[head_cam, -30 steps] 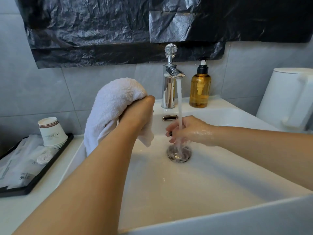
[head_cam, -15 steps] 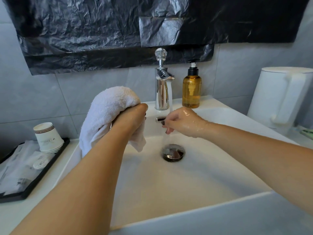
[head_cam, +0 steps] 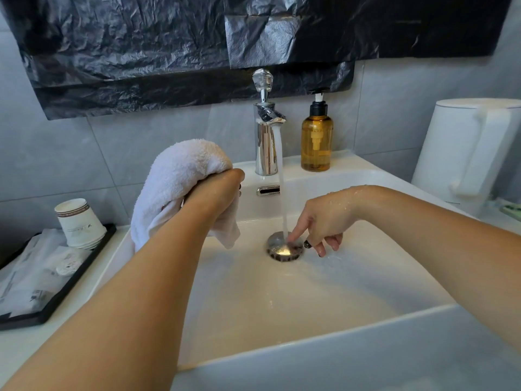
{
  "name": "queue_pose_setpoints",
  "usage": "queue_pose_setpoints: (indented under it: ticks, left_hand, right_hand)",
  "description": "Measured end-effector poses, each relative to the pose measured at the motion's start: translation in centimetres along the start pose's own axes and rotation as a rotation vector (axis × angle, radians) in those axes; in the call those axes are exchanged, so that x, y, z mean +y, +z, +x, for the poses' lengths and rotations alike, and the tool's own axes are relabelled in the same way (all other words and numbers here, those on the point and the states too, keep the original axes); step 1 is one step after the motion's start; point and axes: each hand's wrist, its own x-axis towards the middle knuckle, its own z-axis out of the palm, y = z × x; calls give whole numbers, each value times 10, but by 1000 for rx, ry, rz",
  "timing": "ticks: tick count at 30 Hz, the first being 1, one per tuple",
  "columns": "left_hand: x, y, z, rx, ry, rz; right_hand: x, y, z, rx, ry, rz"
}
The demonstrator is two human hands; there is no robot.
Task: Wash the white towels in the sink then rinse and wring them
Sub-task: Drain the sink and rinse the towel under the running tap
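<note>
Left hand (head_cam: 222, 190) grips towel (head_cam: 180, 182), apparently hanging downward

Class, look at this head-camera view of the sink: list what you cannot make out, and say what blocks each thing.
- Left hand fingers, head view: curled out of sight behind the hand's back and the white towel.
- Paper cup print: too small to read.
- White appliance: cut off by the right edge.
- Drain stopper state, up or down: blurred by the water stream and the right hand.

White towel (head_cam: 180, 176) bunched above sink (head_cam: 282, 320)
</note>
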Motion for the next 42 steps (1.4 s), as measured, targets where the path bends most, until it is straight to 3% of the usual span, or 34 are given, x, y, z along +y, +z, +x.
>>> queue_pose_setpoints:
  ticks: [14, 19, 24, 27, 30, 33, 39, 42]
  left_hand:
    - [-4, 17, -10, -123, -83, 61]
    - [-10, 31, -20, -250, -78, 225]
    - [-8, 44, -37, -369, -98, 466]
    - [-2, 51, -46, -468, -159, 487]
    - [-6, 54, -44, -561, -106, 630]
    - [-11, 51, -41, -572, -153, 573]
    - [-12, 52, -41, -724, -49, 623]
    - [-13, 52, -42, -657, -39, 600]
  right_hand:
    - [-11, 6, 6, -12, 92, -75]
    - [-24, 17, 6, 11, 93, -151]
    - [-9, 23, -6, 80, 45, -92]
    - [0, 29, -12, 106, 27, -57]
    - [4, 32, -9, 115, 14, -51]
    - [7, 30, -5, 123, 7, -66]
    - [4, 34, 0, 77, 11, -111]
    - [2, 29, 1, 85, 8, -88]
